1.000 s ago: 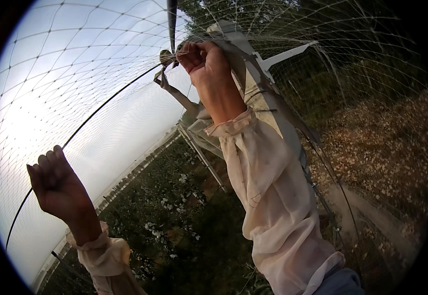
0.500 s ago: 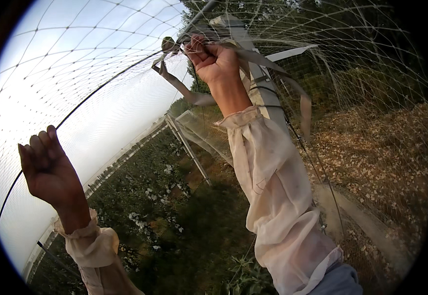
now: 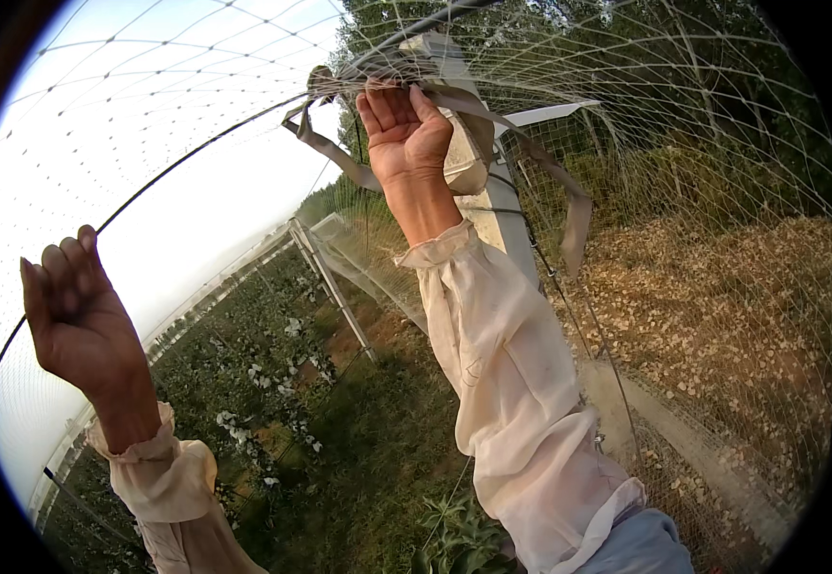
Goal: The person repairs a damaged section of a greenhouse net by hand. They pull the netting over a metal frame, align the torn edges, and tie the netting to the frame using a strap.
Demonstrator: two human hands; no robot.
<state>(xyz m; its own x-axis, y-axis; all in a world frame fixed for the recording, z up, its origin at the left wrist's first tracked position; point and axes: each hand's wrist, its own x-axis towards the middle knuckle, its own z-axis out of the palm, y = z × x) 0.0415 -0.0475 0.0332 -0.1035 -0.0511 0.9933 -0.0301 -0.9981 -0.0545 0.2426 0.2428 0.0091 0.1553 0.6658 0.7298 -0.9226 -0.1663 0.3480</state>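
Note:
On the left, my left hand (image 3: pixel 81 311) is raised, its fingers curled round the black line (image 3: pixel 181 165) along the net's edge. Farther right, my right hand (image 3: pixel 406 143) reaches up to the bunched white netting (image 3: pixel 392 67) by the top of a concrete post (image 3: pixel 497 225). Its palm shows and the fingers point upward, with the thumb apart; the fingertips touch the underside of the bunch. A grey-beige fabric strap (image 3: pixel 552 170) is tied there. One end of it hangs right of the post, and another loop (image 3: pixel 325 148) hangs left of my right hand.
White netting (image 3: pixel 148 86) stretches overhead and down the right side. Wires (image 3: pixel 583 306) run down beside the post. Low leafy plants with white patches (image 3: pixel 272 359) grow at the lower left, near a pale slanted pole (image 3: pixel 332 282). Dry leaves (image 3: pixel 693 316) cover the ground to the right.
My right hand has loosened from a pinch, its fingers straightening and its palm turning into view. My left hand keeps its grip on the line. The whole view has shifted slightly.

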